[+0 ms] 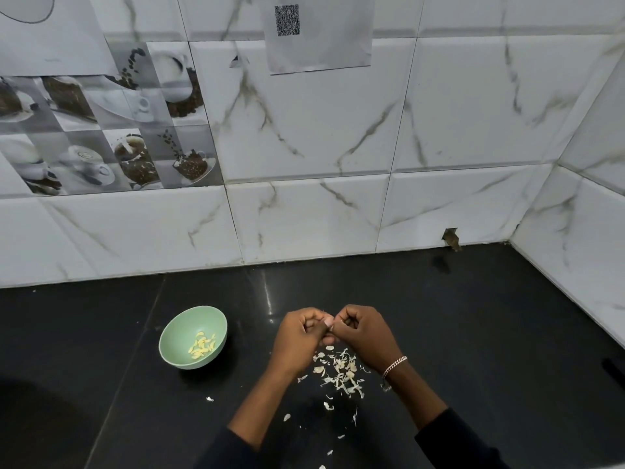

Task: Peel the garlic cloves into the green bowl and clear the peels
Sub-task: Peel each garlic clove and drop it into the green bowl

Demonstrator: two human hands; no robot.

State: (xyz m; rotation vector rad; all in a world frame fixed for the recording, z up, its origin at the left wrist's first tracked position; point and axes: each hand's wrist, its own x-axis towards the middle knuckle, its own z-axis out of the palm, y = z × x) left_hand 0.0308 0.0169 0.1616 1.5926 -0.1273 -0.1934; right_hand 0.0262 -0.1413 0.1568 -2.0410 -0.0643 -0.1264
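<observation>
While papery peels (pixel 341 370) fleck the glossy black counter (pixel 473 333), left hand (pixel 297 336) and right hand (pixel 363 333) clamp a mostly hidden clove.

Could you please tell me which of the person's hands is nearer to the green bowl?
Left. The left hand is just right of the green bowl, across dark counter; the right hand meets it on its far side, farther from the bowl.

Left hand (pixel 299 340), right hand (pixel 363 333): curled, touching.

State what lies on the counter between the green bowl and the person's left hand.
Nothing: the head view shows only bare black counter between green bowl and left hand.
</observation>
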